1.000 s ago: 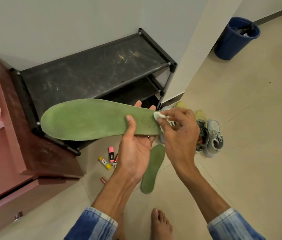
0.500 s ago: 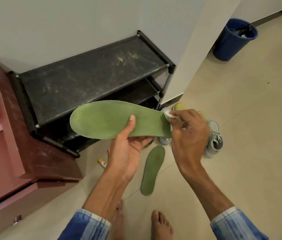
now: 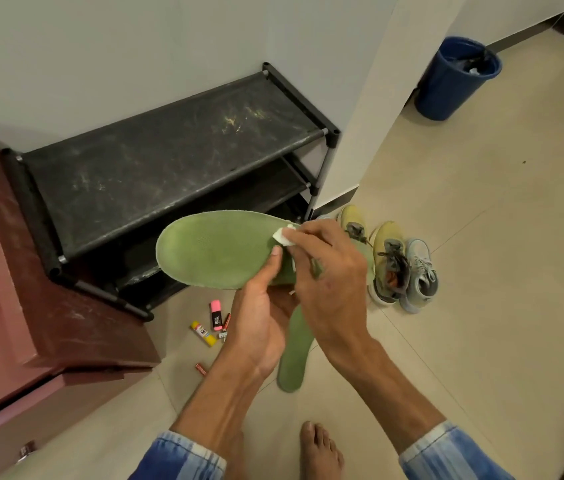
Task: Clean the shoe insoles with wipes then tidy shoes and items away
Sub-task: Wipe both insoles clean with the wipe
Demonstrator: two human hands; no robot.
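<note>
Insole (image 3: 218,252) gripped by left hand (image 3: 260,323), right hand (image 3: 329,271) pinching small wipe (image 3: 282,235) against it; hard strokes may bend or dislodge it.

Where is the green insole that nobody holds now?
In the head view the loose insole lies on the floor, low centre, partly behind the left hand, between the pink highlighter on the left and the shoes on the right.
</note>
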